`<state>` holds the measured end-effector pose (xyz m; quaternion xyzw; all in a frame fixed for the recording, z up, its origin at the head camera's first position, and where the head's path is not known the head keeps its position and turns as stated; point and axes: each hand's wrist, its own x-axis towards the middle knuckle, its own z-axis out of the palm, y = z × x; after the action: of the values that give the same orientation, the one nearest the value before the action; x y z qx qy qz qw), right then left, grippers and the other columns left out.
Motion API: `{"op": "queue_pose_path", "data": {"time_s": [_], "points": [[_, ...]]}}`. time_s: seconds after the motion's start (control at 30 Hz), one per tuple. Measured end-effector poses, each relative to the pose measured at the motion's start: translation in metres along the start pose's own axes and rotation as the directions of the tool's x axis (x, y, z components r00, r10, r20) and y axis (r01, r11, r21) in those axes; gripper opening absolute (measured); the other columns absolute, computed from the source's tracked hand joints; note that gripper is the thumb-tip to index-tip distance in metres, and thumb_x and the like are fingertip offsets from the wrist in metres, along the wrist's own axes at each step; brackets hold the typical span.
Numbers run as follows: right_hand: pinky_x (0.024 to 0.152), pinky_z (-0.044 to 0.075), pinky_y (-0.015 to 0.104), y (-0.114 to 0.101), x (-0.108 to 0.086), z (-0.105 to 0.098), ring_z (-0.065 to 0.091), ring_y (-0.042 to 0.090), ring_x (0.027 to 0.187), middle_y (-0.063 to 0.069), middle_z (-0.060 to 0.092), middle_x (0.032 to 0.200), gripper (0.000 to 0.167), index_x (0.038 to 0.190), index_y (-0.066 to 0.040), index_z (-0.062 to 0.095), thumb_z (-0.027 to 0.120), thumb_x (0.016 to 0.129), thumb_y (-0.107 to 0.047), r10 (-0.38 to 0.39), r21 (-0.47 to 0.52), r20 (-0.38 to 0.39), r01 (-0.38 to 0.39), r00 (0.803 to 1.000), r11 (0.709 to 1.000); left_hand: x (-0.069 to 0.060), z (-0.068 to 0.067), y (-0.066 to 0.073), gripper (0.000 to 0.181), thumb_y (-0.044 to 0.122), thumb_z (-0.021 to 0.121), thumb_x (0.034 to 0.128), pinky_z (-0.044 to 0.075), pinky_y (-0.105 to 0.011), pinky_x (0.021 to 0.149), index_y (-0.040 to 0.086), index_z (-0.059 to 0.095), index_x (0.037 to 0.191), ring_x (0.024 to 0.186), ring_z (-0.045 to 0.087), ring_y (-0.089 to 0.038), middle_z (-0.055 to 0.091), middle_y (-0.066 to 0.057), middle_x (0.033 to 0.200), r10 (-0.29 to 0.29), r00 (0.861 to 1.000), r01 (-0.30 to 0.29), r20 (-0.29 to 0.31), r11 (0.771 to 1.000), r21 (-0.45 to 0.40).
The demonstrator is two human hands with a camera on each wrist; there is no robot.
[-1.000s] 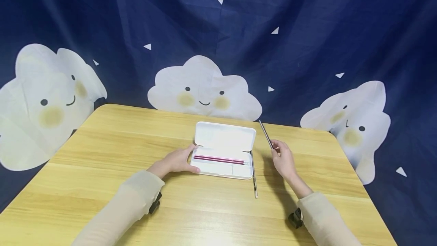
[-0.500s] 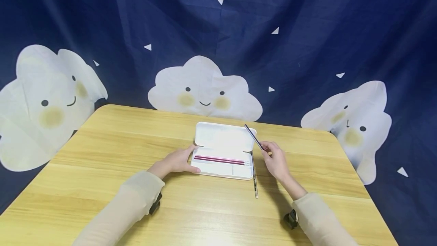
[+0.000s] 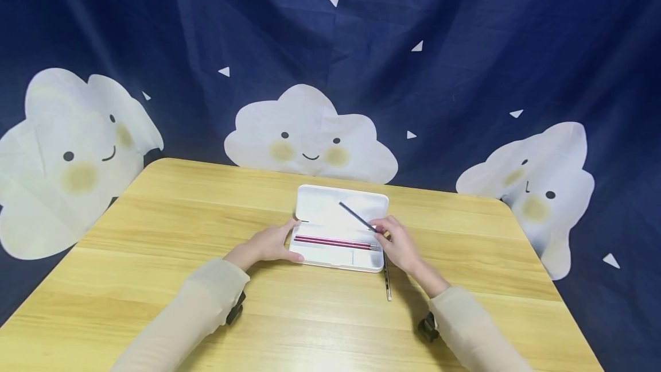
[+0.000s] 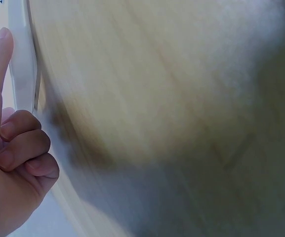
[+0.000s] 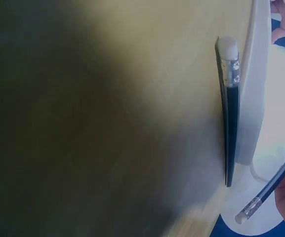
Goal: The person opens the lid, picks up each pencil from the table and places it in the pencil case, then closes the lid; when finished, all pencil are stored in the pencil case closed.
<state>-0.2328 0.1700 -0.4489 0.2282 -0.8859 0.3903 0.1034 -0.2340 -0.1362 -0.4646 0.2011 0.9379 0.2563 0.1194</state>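
A white pencil case (image 3: 326,258) lies with its lid raised in the middle of the table. Two dark red pencils (image 3: 330,241) rest side by side inside it. My left hand (image 3: 265,244) holds the case's left end between thumb and index finger; its other fingers are curled in the left wrist view. Over the case's right side, my right hand (image 3: 401,247) pinches a dark pencil (image 3: 356,215) near its eraser end, slanted up to the left. Another dark pencil (image 5: 232,113), with a white eraser, lies on the table along the case's right edge.
The wooden table (image 3: 170,205) has rounded far corners. Behind it hangs a dark blue curtain (image 3: 454,96) with white smiling clouds. A small black device (image 3: 428,327) sits at the right wrist, and another (image 3: 235,309) at the left.
My right hand has moved left with the dark pencil, from beside the case to over its right side, and the pencil has tilted further left. The left hand has stayed put.
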Motion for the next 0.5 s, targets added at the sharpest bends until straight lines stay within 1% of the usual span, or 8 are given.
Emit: {"op": "queue_pose_path", "data": {"time_s": [0.17,0.23,0.27,0.33,0.43,0.5], "points": [[0.062,0.048,0.024,-0.003,0.005,0.009,0.054,0.015,0.071,0.004,0.055,0.082,0.026,0.099,-0.002,0.065,0.061,0.078,0.011,-0.036,-0.055,0.079,0.041,0.996,0.998,-0.001,0.001,0.001,0.094,0.052,0.075,0.0651,0.044,-0.048,0.087,0.009,0.033,0.138,0.105,0.055,-0.038,0.056,-0.025,0.118,-0.009,1.000,0.009,0.002,1.000,0.002],[0.064,0.048,0.025,-0.004,0.008,0.012,0.054,0.014,0.073,0.003,0.056,0.083,0.024,0.097,-0.003,0.066,0.061,0.077,0.010,-0.066,-0.102,0.103,0.077,0.993,0.992,-0.001,0.001,0.001,0.095,0.052,0.075,0.0651,0.045,-0.048,0.086,0.009,0.033,0.138,0.104,0.055,-0.038,0.056,-0.025,0.117,-0.008,1.000,0.008,0.002,1.000,0.004],[0.066,0.049,0.026,-0.004,0.009,0.014,0.055,0.014,0.074,0.003,0.057,0.084,0.024,0.096,-0.004,0.066,0.062,0.077,0.010,-0.093,-0.134,0.114,0.108,0.989,0.985,-0.001,0.001,0.001,0.094,0.052,0.075,0.0650,0.045,-0.048,0.086,0.010,0.033,0.138,0.104,0.055,-0.037,0.057,-0.025,0.116,-0.010,1.000,0.010,0.003,1.000,0.005],[0.069,0.049,0.028,-0.003,0.013,0.017,0.055,0.014,0.076,0.002,0.058,0.085,0.023,0.093,-0.005,0.066,0.063,0.076,0.009,-0.156,-0.200,0.140,0.183,0.978,0.963,0.000,0.001,0.001,0.094,0.052,0.076,0.0646,0.045,-0.048,0.085,0.010,0.033,0.138,0.103,0.056,-0.037,0.057,-0.025,0.115,-0.008,1.000,0.008,0.001,1.000,0.002],[0.071,0.048,0.029,-0.003,0.019,0.021,0.054,0.014,0.076,0.001,0.058,0.084,0.022,0.091,-0.006,0.066,0.064,0.075,0.009,-0.252,-0.284,0.178,0.295,0.951,0.912,0.001,0.001,0.000,0.095,0.051,0.076,0.0644,0.046,-0.047,0.084,0.009,0.033,0.138,0.100,0.057,-0.036,0.058,-0.025,0.113,-0.002,1.000,0.002,-0.004,1.000,0.003],[0.072,0.049,0.028,-0.004,0.022,0.023,0.055,0.015,0.076,0.001,0.058,0.083,0.021,0.091,-0.006,0.066,0.064,0.075,0.008,-0.286,-0.316,0.200,0.338,0.937,0.886,0.001,0.002,-0.001,0.094,0.051,0.076,0.0645,0.046,-0.047,0.082,0.009,0.033,0.137,0.099,0.058,-0.035,0.059,-0.024,0.112,0.005,1.000,-0.005,-0.006,1.000,0.006]]}}
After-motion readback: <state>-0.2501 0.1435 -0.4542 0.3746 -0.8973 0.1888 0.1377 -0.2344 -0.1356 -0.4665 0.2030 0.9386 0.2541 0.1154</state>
